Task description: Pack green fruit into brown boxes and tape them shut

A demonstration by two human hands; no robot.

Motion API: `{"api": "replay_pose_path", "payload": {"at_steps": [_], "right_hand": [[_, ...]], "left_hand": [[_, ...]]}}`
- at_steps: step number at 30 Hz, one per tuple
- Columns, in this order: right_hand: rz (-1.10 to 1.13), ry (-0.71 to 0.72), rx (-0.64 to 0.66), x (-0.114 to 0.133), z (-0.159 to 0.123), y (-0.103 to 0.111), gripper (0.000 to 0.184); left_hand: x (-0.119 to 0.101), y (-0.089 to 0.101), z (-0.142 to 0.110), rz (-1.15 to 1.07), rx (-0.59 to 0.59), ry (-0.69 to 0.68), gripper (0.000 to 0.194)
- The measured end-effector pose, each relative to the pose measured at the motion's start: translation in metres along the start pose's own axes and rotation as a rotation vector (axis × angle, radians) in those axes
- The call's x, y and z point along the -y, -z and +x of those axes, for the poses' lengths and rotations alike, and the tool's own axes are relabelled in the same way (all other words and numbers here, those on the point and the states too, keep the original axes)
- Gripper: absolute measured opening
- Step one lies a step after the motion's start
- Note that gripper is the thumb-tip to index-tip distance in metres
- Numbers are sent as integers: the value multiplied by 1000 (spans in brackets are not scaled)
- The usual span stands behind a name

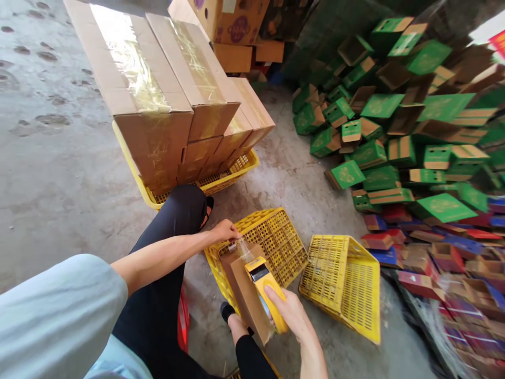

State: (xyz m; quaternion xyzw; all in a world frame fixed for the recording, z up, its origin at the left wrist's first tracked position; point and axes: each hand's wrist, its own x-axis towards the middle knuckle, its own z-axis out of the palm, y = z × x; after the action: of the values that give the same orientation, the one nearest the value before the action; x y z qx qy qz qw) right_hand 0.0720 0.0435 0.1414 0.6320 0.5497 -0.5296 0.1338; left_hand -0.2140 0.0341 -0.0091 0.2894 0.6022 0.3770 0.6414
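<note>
Our two hands work apart: the left hand (pixel 227 230) has its fingertips pinched on the end of a clear strip of tape (pixel 246 251), while the right hand (pixel 291 311) is wrapped around a yellow handheld tape dispenser (pixel 261 278), thumb on top. The strip runs between them over a narrow brown cardboard box (pixel 245 296), which lies by a yellow latticed plastic crate (pixel 284 243) in front of us; how the box is supported we cannot tell. Just beside stands a second yellow slatted crate (pixel 361 295), tilted. Beyond our knee, a shallow yellow basket (pixel 221 183) holds large taped brown cartons (pixel 153 142). Farther right we see piled green cardboard boxes (pixel 445 208), then red and blue ones (pixel 418 281).
</note>
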Motion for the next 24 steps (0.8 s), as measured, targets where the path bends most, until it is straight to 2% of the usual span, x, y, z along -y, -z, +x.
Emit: {"api": "replay_pose_path", "payload": {"at_steps": [18, 24], "right_hand": [[4, -10, -26, 3, 4, -4, 45], [5, 16, -21, 3, 5, -4, 46]], "left_hand": [[21, -2, 13, 145, -36, 13, 24], [30, -9, 17, 176, -66, 21, 26]]}}
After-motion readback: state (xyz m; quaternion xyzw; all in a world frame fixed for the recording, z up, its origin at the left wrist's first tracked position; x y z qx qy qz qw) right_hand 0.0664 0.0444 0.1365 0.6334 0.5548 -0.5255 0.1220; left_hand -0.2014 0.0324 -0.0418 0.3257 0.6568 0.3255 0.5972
